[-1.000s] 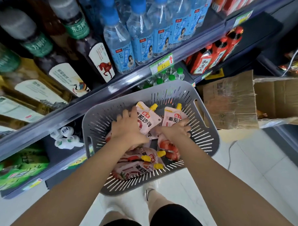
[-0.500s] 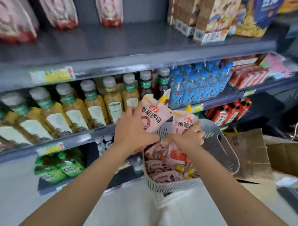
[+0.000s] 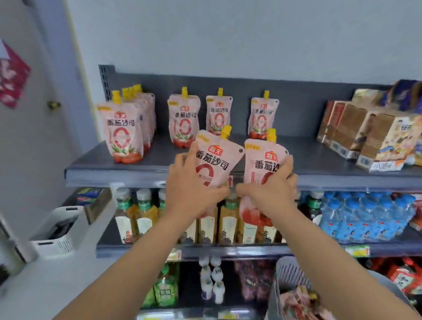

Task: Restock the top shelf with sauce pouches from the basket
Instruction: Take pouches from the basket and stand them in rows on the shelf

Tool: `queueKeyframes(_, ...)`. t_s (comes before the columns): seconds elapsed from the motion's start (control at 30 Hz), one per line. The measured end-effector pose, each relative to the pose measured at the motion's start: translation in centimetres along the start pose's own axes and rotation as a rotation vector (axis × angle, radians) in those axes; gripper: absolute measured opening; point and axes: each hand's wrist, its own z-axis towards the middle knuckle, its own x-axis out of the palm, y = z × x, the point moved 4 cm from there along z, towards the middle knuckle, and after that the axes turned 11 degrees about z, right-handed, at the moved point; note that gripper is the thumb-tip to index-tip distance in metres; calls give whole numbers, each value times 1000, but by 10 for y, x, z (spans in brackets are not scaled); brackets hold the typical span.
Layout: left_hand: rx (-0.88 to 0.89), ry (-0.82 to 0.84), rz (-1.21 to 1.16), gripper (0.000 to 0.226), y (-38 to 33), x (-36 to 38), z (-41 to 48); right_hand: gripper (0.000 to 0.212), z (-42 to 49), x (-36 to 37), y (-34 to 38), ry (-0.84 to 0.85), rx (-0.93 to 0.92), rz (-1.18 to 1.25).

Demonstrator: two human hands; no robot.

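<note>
My left hand [image 3: 189,192] grips a pink sauce pouch with a yellow spout [image 3: 217,160], held up in front of the top shelf's edge [image 3: 113,175]. My right hand [image 3: 271,193] grips a second pouch [image 3: 262,166] beside it. On the grey top shelf stand more pouches: a row at the left [image 3: 125,130] and three single ones [image 3: 184,118] further back. The grey slotted basket [image 3: 287,275] sits low at the right, partly behind my right forearm, with several pouches [image 3: 303,309] inside.
Snack boxes [image 3: 373,136] fill the top shelf's right end. Below are tea bottles [image 3: 143,215] and blue-capped water bottles [image 3: 361,217]. A white bin [image 3: 59,233] stands at the left by a door [image 3: 22,129]. Bare shelf shows between the pouches and the boxes.
Both hands lifted a pouch each out of the basket and raised them to the top shelf. My view swung upward from the basket to the shelf.
</note>
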Motion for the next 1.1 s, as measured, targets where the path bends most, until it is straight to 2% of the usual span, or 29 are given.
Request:
queueKeyframes(0.23, -82, -190, -27, 114, 16, -19, 66, 128, 44, 23, 52, 37, -156, 8)
queueKeyframes(0.5, -202, -359, -104, 116, 40, 17, 155, 129, 112, 47, 77, 110, -309, 48)
queueKeyframes(0.67, -238, -359, -68, 117, 58, 44, 185, 131, 143, 59, 71, 166, -321, 60)
queueKeyframes(0.83, -367, -360, -47, 118, 66, 64, 197, 129, 165, 64, 61, 169, -327, 45)
queueKeyframes(1.1, -380, -324, -54, 106, 74, 70, 208, 129, 173, 75, 49, 176, -330, 44)
